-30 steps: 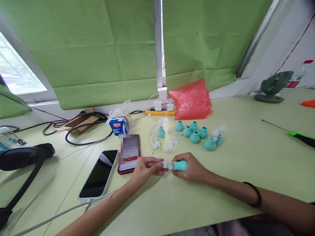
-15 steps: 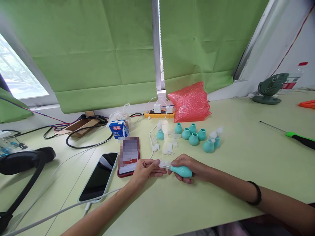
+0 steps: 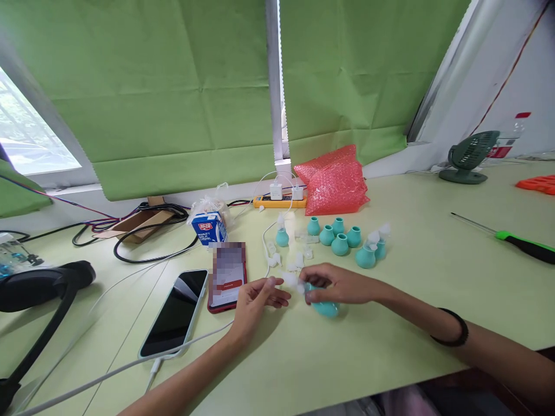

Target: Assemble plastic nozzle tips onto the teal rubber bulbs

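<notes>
A turquoise squeeze bulb (image 3: 326,308) with a translucent white tip (image 3: 291,280) is in my right hand (image 3: 336,283), whose thumb and fingers close around its neck end. The tip points left. My left hand (image 3: 260,300) is just left of the tip, fingers apart and nothing visible in them. Behind the hands lie small clear and white plastic pieces (image 3: 299,261). Several turquoise bulbs without tips (image 3: 340,245) stand to the right of these. Two more bulbs with white tips (image 3: 366,257) stand close together, and another tipped bulb (image 3: 282,237) stands further left.
A red-cased phone (image 3: 228,277) and a pale-cased phone (image 3: 176,315) lie left of my hands, with a white cable (image 3: 117,368) crossing the table. Further back are a milk carton (image 3: 210,228), a yellow power strip (image 3: 277,202) and red bubble wrap (image 3: 333,188). A screwdriver (image 3: 515,240) lies right.
My left hand has let go of the clear tip end and its fingers have spread. My right hand has shifted its grip over the top of the bulb's neck.
</notes>
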A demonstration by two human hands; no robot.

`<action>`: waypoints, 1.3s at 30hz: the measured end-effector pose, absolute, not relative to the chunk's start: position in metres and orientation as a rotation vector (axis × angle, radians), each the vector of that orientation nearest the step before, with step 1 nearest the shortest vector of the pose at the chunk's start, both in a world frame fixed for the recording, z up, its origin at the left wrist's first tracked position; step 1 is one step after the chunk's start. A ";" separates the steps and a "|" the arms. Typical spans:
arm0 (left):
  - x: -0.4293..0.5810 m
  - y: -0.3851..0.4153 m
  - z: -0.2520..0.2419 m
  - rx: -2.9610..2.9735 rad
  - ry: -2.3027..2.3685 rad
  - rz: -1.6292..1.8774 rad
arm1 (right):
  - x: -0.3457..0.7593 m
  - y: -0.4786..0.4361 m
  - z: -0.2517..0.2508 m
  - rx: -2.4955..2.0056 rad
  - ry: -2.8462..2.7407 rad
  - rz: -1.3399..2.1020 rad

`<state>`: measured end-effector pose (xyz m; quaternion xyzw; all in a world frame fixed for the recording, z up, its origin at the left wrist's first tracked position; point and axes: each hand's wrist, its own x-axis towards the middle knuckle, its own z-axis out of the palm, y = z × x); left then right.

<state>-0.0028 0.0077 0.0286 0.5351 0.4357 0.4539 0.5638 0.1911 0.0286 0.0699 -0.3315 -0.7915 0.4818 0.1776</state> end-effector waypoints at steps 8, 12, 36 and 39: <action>-0.005 0.001 0.019 1.591 1.110 1.005 | 0.196 0.107 0.102 -1.234 -2.072 0.423; -0.005 -0.007 0.024 1.973 1.126 0.927 | 0.187 0.148 0.102 -1.376 -2.088 0.200; -0.005 -0.010 0.019 2.415 1.098 0.950 | 0.180 0.158 0.097 -1.688 -2.450 -0.167; -0.006 -0.008 0.017 2.437 1.095 0.991 | 0.182 0.146 0.100 -1.618 -2.483 -0.177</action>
